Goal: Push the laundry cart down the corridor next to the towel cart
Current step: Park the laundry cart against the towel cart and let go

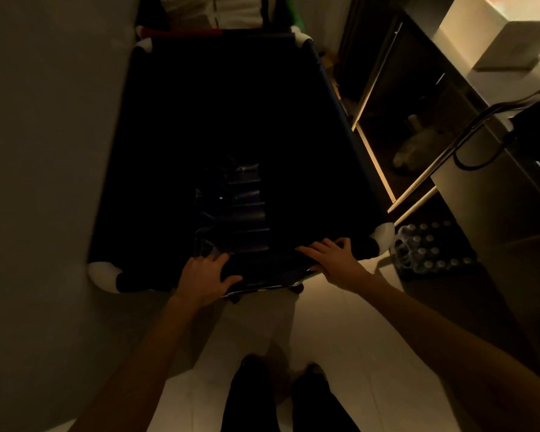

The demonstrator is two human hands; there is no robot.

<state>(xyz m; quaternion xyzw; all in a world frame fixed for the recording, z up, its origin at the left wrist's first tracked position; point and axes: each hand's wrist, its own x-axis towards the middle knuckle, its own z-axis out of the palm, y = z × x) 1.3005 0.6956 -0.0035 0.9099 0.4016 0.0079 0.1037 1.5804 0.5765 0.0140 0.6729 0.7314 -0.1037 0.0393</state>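
A dark fabric laundry cart (340,126) with white corner fittings fills the middle of the dim corridor. Its inside is nearly black, with a dark ribbed item lying at the bottom. My left hand (205,275) is closed over the cart's near rim, left of centre. My right hand (332,260) grips the same rim, further right near the white corner. Just beyond the far rim stands the towel cart (206,12), with stacked pale towels and a red bar; it looks close to or touching the laundry cart.
A plain wall (44,151) runs tight along the cart's left side. On the right are shelving (396,120) and a counter with black cables (468,135). A pack of bottles (430,247) sits on the floor by the cart's near right corner. My feet stand on pale tiles.
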